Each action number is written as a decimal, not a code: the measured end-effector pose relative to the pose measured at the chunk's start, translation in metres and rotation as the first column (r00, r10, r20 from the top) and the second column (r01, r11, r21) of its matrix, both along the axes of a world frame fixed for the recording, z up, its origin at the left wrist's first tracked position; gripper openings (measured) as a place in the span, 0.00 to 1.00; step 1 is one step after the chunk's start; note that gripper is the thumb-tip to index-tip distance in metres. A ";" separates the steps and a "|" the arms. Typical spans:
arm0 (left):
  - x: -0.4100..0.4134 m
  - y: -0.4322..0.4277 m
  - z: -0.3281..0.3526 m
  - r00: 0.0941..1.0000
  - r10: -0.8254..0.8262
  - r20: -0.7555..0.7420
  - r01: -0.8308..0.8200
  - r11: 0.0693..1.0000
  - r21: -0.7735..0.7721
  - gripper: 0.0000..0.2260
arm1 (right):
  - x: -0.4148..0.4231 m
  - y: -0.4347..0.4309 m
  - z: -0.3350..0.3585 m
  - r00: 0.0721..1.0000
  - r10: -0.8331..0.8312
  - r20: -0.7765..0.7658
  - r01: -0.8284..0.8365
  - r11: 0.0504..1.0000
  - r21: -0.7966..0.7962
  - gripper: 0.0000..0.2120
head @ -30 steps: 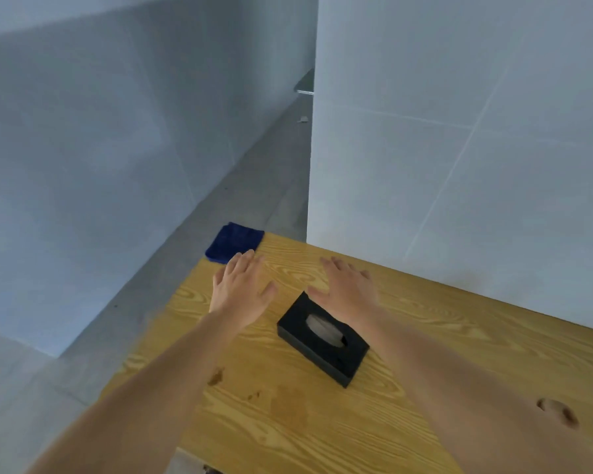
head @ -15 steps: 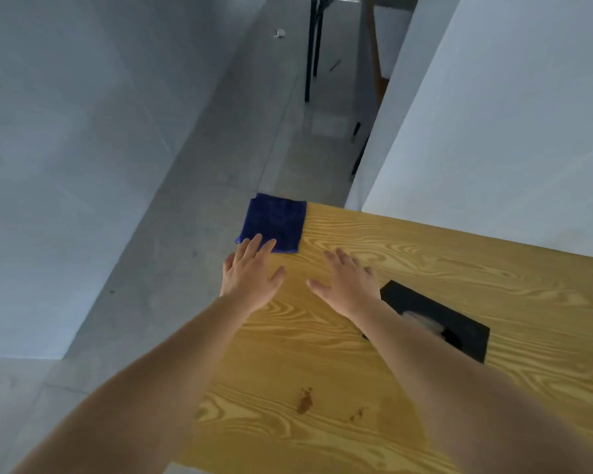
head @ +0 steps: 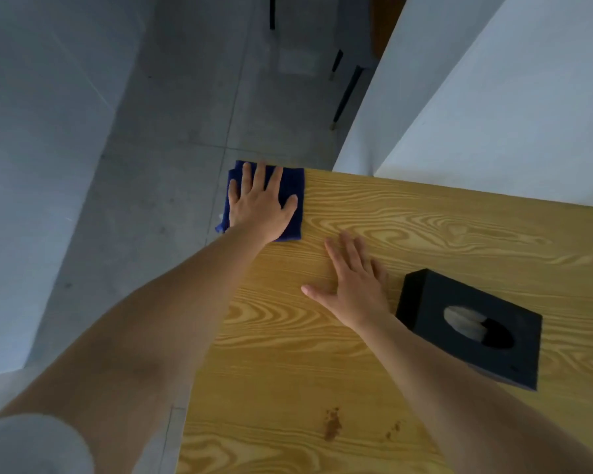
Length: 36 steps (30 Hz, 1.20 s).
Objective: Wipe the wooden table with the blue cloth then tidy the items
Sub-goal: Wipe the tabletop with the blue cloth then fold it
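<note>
hands flat: left point(head: 259, 208) pressing blue cloth point(head: 293, 186), right point(head: 355, 285) on wooden table point(head: 425, 227).

Blue cloth point(head: 293, 200) middle under left hand point(head: 261, 208)

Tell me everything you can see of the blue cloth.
The blue cloth is dark navy, soft-looking fabric, folded into a rough square with layered edges showing at its left side. It lies flat on the far left corner of the wooden table, its left edge hanging slightly past the table's side. The left hand rests palm down on it, fingers spread, covering most of it. Nothing else touches it.
</note>
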<state>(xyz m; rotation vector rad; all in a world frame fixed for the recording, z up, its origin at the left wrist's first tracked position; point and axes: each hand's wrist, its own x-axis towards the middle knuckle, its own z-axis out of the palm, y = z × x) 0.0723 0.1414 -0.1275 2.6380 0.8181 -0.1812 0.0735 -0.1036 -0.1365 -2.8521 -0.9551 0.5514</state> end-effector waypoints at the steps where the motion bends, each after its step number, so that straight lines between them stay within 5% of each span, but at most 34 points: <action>1: 0.006 0.001 -0.005 1.000 -0.006 -0.020 0.006 1.000 0.001 0.35 | 0.000 -0.001 -0.003 1.000 -0.004 0.001 0.004 1.000 0.016 0.50; 19: -0.010 -0.011 -0.028 0.999 -0.044 0.002 0.043 0.986 0.158 0.37 | -0.004 -0.005 -0.012 0.999 -0.020 0.030 0.017 0.996 0.090 0.48; 36: -0.151 -0.081 -0.031 0.999 -0.037 0.008 0.035 0.980 0.196 0.36 | -0.038 -0.025 -0.015 0.999 -0.037 0.037 0.034 0.996 0.088 0.46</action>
